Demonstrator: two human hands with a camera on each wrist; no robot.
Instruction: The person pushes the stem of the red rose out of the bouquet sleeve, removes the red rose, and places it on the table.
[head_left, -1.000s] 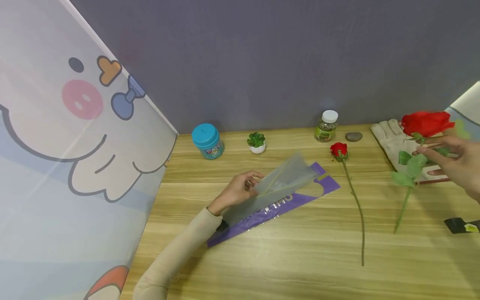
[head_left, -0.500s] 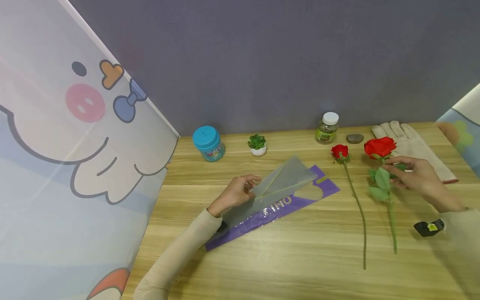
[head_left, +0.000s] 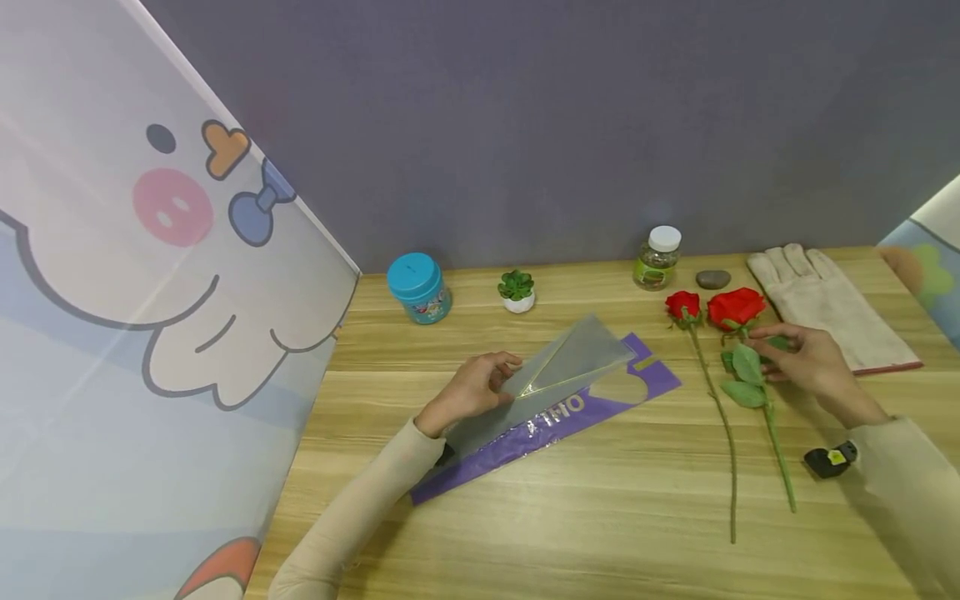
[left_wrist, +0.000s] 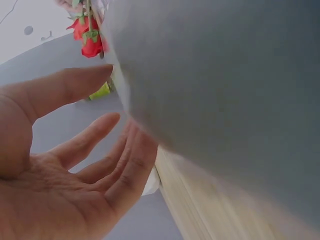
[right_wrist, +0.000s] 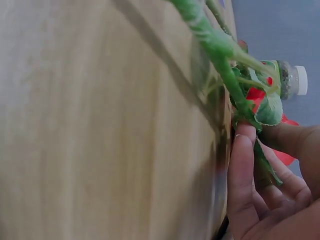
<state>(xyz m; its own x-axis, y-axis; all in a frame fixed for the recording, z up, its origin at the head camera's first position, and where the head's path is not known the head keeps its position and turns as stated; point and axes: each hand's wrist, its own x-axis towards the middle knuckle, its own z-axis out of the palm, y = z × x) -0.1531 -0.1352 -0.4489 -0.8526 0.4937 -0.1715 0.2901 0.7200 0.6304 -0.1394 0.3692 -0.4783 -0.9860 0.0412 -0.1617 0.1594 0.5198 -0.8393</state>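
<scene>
My right hand (head_left: pixel 806 362) pinches the green stem of a larger red rose (head_left: pixel 737 308) just below its bloom; the thumb and fingers on the stem (right_wrist: pixel 227 75) show in the right wrist view. A second, smaller red rose (head_left: pixel 682 305) lies to its left on the table. In the middle of the table is a clear plastic flower sleeve (head_left: pixel 573 354) with a purple printed border. My left hand (head_left: pixel 467 392) is at its upper left edge. The left wrist view shows that hand's fingers (left_wrist: pixel 125 185) spread and relaxed against the sleeve's edge, with a gap below the thumb.
Along the back of the wooden table (head_left: pixel 600 517) stand a blue lidded tub (head_left: pixel 418 287), a small potted succulent (head_left: pixel 517 290) and a white-capped jar (head_left: pixel 657 260). A grey stone (head_left: pixel 712 279) and a pale work glove (head_left: pixel 832 308) lie at the back right. A grey wall rises behind.
My right hand has brought the larger rose leftward and down, from over the glove to beside the smaller rose. The left hand has stayed by the sleeve, nearly still.
</scene>
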